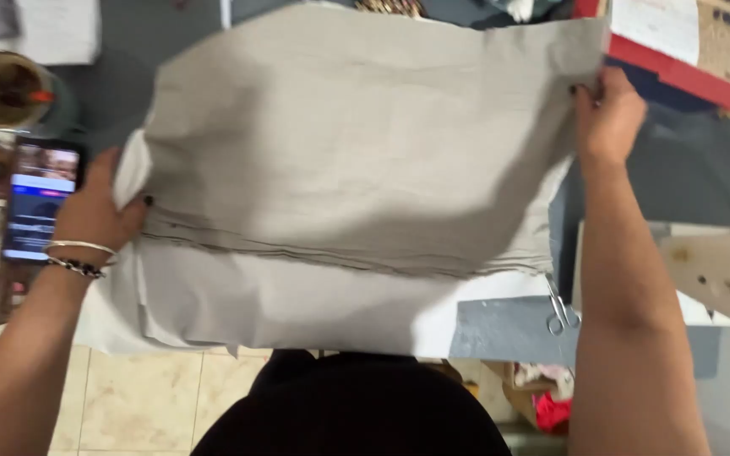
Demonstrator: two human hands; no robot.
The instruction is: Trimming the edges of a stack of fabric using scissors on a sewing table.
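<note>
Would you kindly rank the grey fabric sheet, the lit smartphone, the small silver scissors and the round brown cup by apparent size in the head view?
1. Grey fabric sheet, by far.
2. Lit smartphone.
3. Round brown cup, close to the phone, so that order is unsure.
4. Small silver scissors.

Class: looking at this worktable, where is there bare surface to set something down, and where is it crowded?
Bare grey tabletop shows right of the right hand, below the red-edged box. Another patch lies beside the small steel scissors. The large beige cloth fills the middle; the phone and round cup crowd the left hand.
</note>
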